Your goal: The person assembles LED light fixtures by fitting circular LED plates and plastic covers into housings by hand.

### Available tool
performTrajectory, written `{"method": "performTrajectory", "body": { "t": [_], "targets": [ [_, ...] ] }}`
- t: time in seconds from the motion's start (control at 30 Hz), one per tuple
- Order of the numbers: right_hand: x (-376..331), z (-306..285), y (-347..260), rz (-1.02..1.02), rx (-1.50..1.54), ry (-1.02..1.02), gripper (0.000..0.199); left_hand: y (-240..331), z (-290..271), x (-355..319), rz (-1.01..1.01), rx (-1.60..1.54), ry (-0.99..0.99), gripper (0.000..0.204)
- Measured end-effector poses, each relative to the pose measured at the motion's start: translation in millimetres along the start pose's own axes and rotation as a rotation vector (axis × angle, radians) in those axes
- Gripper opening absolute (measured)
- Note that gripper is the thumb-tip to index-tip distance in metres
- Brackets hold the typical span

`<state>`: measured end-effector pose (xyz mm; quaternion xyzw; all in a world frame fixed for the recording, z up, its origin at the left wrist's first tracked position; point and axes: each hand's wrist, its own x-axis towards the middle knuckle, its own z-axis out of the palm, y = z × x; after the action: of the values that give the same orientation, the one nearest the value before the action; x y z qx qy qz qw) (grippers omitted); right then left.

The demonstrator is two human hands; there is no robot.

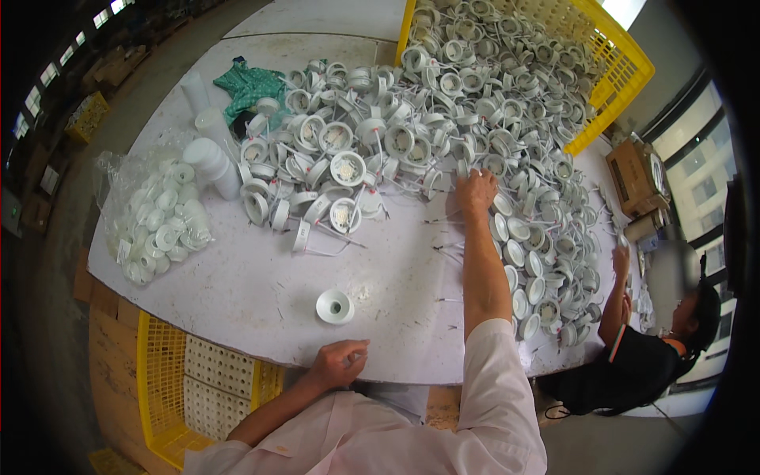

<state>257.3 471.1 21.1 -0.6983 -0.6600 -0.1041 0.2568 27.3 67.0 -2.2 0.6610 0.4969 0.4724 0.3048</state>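
Observation:
My right hand (476,191) stretches forward to the pile's near edge, its fingers closed around a white round lamp housing (463,167) that they partly hide. At the table's front edge, my left hand (339,364) is loosely curled, and nothing shows in it. Just beyond that hand, a single white cup-shaped piece (335,306) stands on the table with its hollow facing up. White round housings with short wires (347,169) are heaped ahead. Many white discs (518,229) lie in overlapping rows right of my right forearm.
A yellow crate (616,103) tipped at the back spills housings onto the table (237,269). At left are a clear bag of white cups (162,226), stacked white cups (212,165) and green cloth (252,85). Another yellow crate (150,388) sits below. A co-worker (649,364) works at right.

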Motion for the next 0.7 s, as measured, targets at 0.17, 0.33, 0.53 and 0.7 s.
{"method": "performTrajectory", "body": {
  "t": [0.17,0.33,0.53,0.7],
  "targets": [
    [12,11,-15,0.097,0.096,-0.12,0.035,1,-2,2,-0.067,-0.024,0.002,0.026],
    [15,10,-24,0.038,0.212,-0.042,0.03,-5,-1,5,-0.068,-0.033,0.009,0.025],
    [7,2,-4,-0.087,0.458,0.103,0.026,0,1,3,-0.075,-0.042,0.011,0.021],
    [-8,-28,10,-0.146,0.666,0.324,0.021,0,4,-4,-0.064,-0.033,0.009,0.02]
  ]
}}
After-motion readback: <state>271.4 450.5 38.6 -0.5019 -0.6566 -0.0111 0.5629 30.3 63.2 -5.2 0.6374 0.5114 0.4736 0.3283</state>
